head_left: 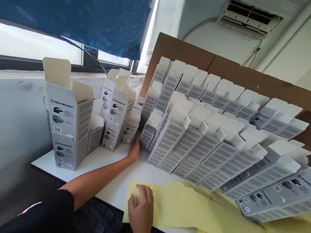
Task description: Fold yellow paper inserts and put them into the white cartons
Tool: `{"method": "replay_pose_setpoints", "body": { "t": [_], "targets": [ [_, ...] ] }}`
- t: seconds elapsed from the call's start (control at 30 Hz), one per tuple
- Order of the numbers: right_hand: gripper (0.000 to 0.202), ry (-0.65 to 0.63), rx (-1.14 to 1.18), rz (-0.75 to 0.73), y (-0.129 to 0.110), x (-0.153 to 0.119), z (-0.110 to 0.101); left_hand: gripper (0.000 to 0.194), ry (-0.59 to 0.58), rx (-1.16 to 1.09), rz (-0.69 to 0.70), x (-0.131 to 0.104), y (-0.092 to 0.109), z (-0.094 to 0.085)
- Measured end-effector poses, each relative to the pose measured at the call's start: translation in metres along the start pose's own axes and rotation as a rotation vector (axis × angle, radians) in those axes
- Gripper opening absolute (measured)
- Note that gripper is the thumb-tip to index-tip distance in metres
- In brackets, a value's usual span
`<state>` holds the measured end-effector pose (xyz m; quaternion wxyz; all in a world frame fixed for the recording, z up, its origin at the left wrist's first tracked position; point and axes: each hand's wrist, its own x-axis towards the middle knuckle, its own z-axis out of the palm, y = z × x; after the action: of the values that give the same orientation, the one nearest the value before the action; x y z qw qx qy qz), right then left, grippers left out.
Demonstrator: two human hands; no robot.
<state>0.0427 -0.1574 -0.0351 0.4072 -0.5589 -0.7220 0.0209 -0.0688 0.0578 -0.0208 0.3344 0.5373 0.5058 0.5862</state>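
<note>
Many boxes point(168, 141) gape, insides hidden; the left hand's point(135, 151) grip I cannot tell, the right hand's point(142, 209) curves wide.

A black sleeve point(50, 210) is bearing a pink-edged white stripe point(30, 209); beyond the sleeve, the left hand point(135, 151) is showing bare.

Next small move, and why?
Probably firm up the left hand on the grey box beside its fingertips: it is already right there, though contact is unclear, while the right hand is empty over the yellow sheet.
</note>
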Motion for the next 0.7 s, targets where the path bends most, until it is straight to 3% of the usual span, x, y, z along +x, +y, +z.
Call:
{"method": "replay_pose_setpoints", "body": {
  "t": [0.1,0.2,0.3,0.37,0.43,0.53,0.7],
  "targets": [
    [0.027,-0.003,0.001,-0.007,0.002,-0.001,0.001,0.070,0.003,0.073,0.111,-0.030,0.018,-0.018],
    [0.026,0.004,0.001,-0.020,0.005,-0.002,0.003,0.055,0.050,0.133,0.244,-0.051,0.049,-0.048],
    [0.025,0.015,0.004,-0.038,0.008,-0.003,0.006,0.058,0.296,0.223,0.456,-0.047,0.091,-0.084],
    [0.024,0.021,0.007,-0.045,0.009,-0.004,0.007,0.077,0.496,0.317,0.552,-0.031,0.118,-0.106],
    [0.023,0.027,0.012,-0.048,0.010,-0.005,0.007,0.098,0.567,0.392,0.504,-0.013,0.137,-0.122],
    [0.023,0.035,0.014,-0.043,0.009,-0.005,0.005,0.114,0.500,0.458,0.367,0.011,0.149,-0.137],
    [0.023,0.006,0.014,-0.039,0.006,-0.004,0.003,0.092,0.489,0.475,0.358,0.027,0.146,-0.142]
  ]
}}
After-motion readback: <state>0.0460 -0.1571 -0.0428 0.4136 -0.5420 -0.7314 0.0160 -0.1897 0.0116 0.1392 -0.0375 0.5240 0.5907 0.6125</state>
